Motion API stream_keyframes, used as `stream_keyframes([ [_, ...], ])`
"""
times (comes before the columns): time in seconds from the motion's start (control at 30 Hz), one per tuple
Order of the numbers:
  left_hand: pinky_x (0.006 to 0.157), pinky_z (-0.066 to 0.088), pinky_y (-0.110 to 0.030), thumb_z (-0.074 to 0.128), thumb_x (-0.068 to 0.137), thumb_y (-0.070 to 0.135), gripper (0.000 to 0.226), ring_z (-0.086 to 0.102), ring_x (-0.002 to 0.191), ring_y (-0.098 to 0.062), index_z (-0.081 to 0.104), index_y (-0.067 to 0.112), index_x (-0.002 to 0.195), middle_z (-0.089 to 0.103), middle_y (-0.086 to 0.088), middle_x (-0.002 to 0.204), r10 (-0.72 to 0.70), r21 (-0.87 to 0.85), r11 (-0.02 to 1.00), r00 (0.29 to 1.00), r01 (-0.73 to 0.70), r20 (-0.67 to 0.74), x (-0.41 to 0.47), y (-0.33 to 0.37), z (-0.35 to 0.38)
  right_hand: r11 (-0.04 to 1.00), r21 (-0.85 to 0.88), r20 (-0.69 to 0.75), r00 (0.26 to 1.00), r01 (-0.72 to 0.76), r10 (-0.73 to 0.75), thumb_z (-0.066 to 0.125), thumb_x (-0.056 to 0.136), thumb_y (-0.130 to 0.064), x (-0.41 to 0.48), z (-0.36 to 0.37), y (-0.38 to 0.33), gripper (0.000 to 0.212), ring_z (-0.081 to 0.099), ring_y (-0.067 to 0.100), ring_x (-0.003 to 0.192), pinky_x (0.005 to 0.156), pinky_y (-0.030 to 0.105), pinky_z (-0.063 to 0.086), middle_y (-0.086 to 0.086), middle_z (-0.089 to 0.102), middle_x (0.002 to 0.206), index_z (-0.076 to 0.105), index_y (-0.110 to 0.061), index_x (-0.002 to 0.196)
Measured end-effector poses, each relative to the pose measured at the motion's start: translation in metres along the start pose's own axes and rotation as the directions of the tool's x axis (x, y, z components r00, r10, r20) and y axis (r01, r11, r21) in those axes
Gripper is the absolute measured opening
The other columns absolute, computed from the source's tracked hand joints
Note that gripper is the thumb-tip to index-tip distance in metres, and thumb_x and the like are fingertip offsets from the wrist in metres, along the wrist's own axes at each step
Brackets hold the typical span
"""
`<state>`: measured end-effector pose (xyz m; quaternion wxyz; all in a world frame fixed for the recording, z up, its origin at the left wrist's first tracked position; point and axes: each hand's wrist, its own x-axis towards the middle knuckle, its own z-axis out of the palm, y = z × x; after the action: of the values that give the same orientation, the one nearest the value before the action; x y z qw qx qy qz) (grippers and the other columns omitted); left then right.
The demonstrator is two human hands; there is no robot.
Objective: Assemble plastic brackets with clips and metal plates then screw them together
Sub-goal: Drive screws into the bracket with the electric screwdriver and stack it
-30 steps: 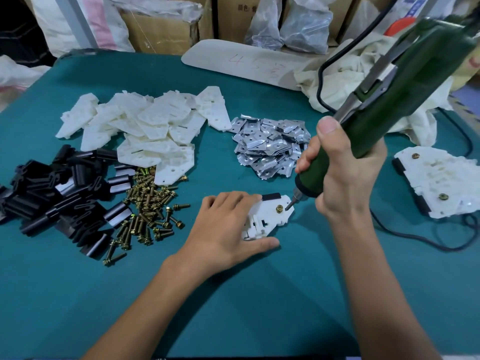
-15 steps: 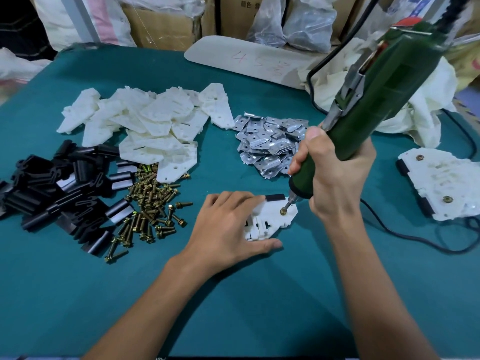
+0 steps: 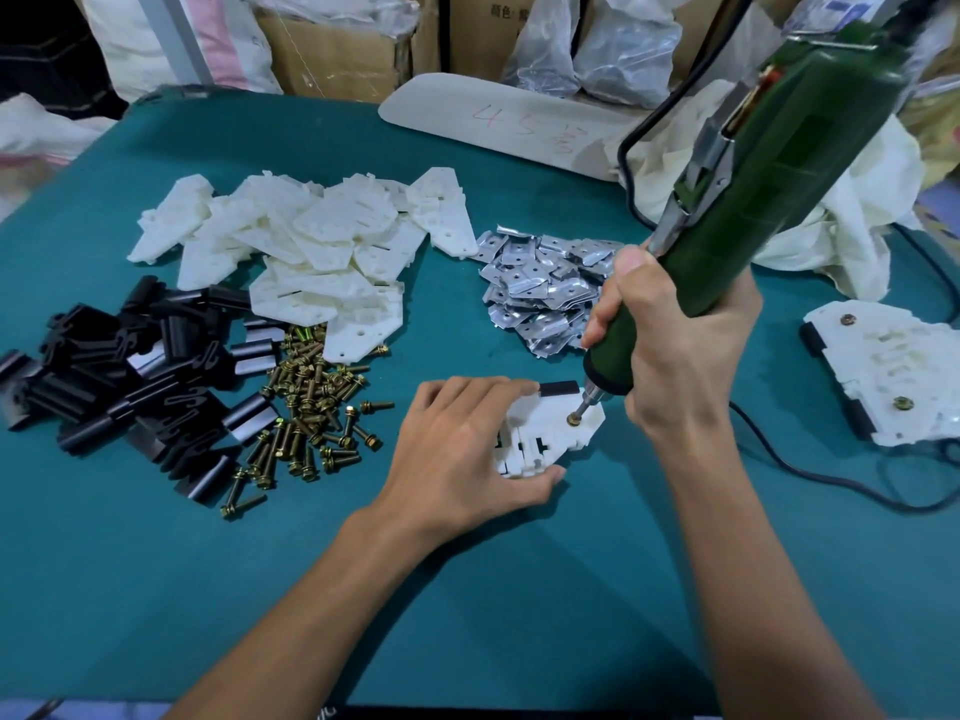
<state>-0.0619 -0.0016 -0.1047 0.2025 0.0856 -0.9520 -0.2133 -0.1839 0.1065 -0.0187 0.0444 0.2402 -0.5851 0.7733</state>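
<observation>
A white plastic bracket (image 3: 545, 431) with a black clip (image 3: 559, 389) along its far edge lies on the green table. My left hand (image 3: 462, 449) presses flat on its left half, thumb along the near edge. My right hand (image 3: 675, 345) grips a green electric screwdriver (image 3: 753, 200), tilted up to the right. Its bit sits on a brass screw (image 3: 573, 419) in the bracket's right corner. Heaps of white brackets (image 3: 311, 252), black clips (image 3: 130, 366), brass screws (image 3: 306, 413) and metal plates (image 3: 545, 288) lie behind and to the left.
Assembled brackets (image 3: 893, 376) are stacked at the right edge. The screwdriver's black cable (image 3: 831, 475) runs across the table on the right. A white cloth (image 3: 831, 220), a pale board (image 3: 498, 122), boxes and bags crowd the back.
The screwdriver's bit came down from beside the bracket onto the screw head, and the tool now stands steeper. My left hand has stayed on the bracket.
</observation>
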Motion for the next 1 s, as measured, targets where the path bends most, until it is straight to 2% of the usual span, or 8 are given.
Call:
stream_keyframes([
  [0.17,0.091,0.032,-0.026,0.064,0.068,0.072,0.072,0.054,0.102,-0.009,0.051,0.034,0.128,0.066,0.015,0.114,0.001,-0.023,1.0,1.0,0.0,0.021,-0.001,0.0,-0.002,0.999,0.036,0.043,0.998,-0.037,0.035,0.084,0.08,-0.038,-0.003,0.0,-0.002,0.047,0.052,0.026,0.041,0.047,0.031,0.047,0.006,0.057,0.061,0.054,-0.002,0.083],
  [0.33,0.092,0.03,-0.023,0.065,0.066,0.071,0.074,0.051,0.101,-0.006,0.048,0.034,0.128,0.065,0.016,0.114,-0.013,-0.05,0.999,0.999,0.015,0.037,-0.001,0.001,-0.005,0.997,0.047,0.025,0.998,-0.056,0.055,0.076,0.082,-0.03,-0.001,-0.001,-0.01,0.034,0.05,0.025,0.039,0.048,0.033,0.045,0.003,0.055,0.055,0.051,-0.007,0.079],
  [0.5,0.093,0.027,-0.019,0.069,0.066,0.069,0.081,0.05,0.106,-0.001,0.046,0.035,0.136,0.059,0.023,0.12,-0.009,-0.127,0.992,0.997,0.02,0.083,-0.001,-0.001,-0.009,0.988,0.132,-0.045,0.995,-0.079,0.085,0.074,0.081,-0.04,0.004,-0.009,-0.032,0.023,0.05,0.022,0.042,0.047,0.032,0.047,0.004,0.056,0.056,0.062,-0.02,0.08],
  [0.6,0.094,0.028,-0.02,0.069,0.067,0.068,0.08,0.048,0.106,-0.002,0.045,0.036,0.136,0.061,0.021,0.122,-0.009,-0.134,0.991,0.997,0.019,0.073,-0.003,-0.001,-0.009,0.957,0.164,-0.084,0.963,-0.24,0.256,0.072,0.077,-0.047,0.005,-0.038,-0.042,0.049,0.057,0.022,0.055,0.052,0.031,0.05,0.004,0.061,0.073,0.055,-0.014,0.11],
  [0.67,0.094,0.028,-0.021,0.068,0.068,0.069,0.08,0.046,0.107,-0.002,0.042,0.037,0.136,0.06,0.021,0.124,-0.021,-0.141,0.99,0.998,0.03,0.064,-0.002,0.0,-0.009,0.916,0.082,-0.15,0.903,-0.393,0.402,0.072,0.076,-0.046,-0.002,-0.066,-0.041,0.054,0.06,0.022,0.064,0.051,0.03,0.053,0.001,0.059,0.08,0.052,-0.015,0.115],
  [0.8,0.096,0.026,-0.02,0.07,0.067,0.069,0.081,0.047,0.108,-0.001,0.041,0.04,0.136,0.058,0.023,0.123,-0.039,-0.164,0.985,0.998,0.045,0.042,-0.002,0.001,-0.006,0.777,-0.157,-0.278,0.782,-0.609,0.557,0.067,0.096,-0.038,-0.031,-0.11,-0.024,0.02,0.066,0.02,0.052,0.044,0.03,0.056,0.002,0.053,0.09,0.057,-0.022,0.1],
  [0.9,0.096,0.025,-0.018,0.07,0.065,0.069,0.081,0.045,0.107,0.001,0.041,0.041,0.136,0.058,0.024,0.122,-0.058,-0.169,0.984,0.997,0.064,0.04,-0.002,0.002,-0.005,0.715,-0.246,-0.296,0.753,-0.654,0.587,0.07,0.093,-0.041,-0.048,-0.124,-0.013,0.036,0.07,0.026,0.065,0.048,0.032,0.057,0.004,0.055,0.093,0.057,-0.016,0.116],
  [1.0,0.096,0.024,-0.017,0.069,0.066,0.07,0.081,0.039,0.104,0.007,0.04,0.043,0.136,0.054,0.028,0.122,-0.073,-0.171,0.982,0.996,0.082,0.057,-0.002,0.001,-0.005,0.658,-0.416,-0.314,0.779,-0.627,0.543,0.078,0.085,-0.044,-0.052,-0.127,-0.007,0.058,0.068,0.027,0.083,0.069,0.052,0.061,0.007,0.063,0.097,0.047,-0.02,0.127],
])
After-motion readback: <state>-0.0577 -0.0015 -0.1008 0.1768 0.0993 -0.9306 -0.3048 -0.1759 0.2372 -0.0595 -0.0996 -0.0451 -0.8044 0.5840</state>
